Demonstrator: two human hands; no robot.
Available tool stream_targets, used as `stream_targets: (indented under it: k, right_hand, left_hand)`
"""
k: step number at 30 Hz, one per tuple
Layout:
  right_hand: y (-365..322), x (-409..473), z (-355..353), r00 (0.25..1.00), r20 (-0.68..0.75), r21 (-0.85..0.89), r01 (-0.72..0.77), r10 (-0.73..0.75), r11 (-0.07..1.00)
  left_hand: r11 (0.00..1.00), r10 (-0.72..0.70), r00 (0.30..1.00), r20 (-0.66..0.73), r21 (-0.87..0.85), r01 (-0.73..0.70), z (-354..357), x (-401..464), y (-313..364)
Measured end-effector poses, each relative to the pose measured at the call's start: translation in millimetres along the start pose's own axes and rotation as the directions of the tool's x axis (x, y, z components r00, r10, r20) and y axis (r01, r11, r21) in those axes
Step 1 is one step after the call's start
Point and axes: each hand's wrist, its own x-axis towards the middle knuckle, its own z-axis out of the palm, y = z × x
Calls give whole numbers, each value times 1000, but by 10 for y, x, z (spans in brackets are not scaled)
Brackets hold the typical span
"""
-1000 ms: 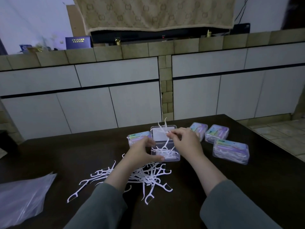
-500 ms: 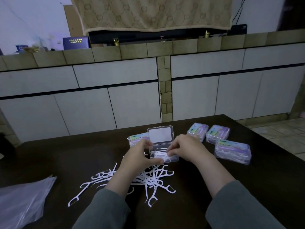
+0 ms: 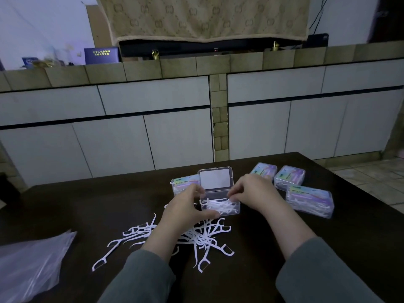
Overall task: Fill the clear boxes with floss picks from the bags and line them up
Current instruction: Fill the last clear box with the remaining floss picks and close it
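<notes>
An open clear box (image 3: 220,209) stands on the dark table (image 3: 65,206) with its lid raised and several white floss picks inside. My left hand (image 3: 185,206) grips the box's left side, thumb along the front edge. My right hand (image 3: 253,191) reaches into the box from the right, fingertips curled on the floss picks in it. A loose pile of floss picks (image 3: 196,237) lies in front of the box, partly under my left wrist.
Three closed filled boxes (image 3: 309,201) sit at the right, and another (image 3: 185,183) behind my left hand. An empty plastic bag (image 3: 28,265) lies at the table's left front. White cabinets stand behind the table; tiled floor shows at right.
My right hand came down from holding picks above the box and now has its fingertips in the box. My left hand stayed on the box's left side.
</notes>
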Motion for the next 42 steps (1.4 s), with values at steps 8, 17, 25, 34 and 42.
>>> stream_targets:
  k: [8,17,25,34,42]
  right_hand:
    - [-170,-44,87,988,-60,17,144,-143,989]
    - [-305,-42,177,969,-12,94,245,-245,965]
    - [-294,-15,183,975,38,104,213,-218,972]
    - [-76,87,107,991,-72,202,122,-110,972]
    - [-88,40,52,990,72,37,115,-117,993]
  left_hand:
    - [1000,15,1000,-6,6,-15,-14,-24,12]
    - [999,48,998,-32,25,-47,-25,-34,13]
    - [1000,19,1000,-20,10,-18,-37,-53,25]
    - [999,-33,999,-12,-11,33,-41,-55,13]
    - [999,-37,999,2,-29,37,-22,-36,-12]
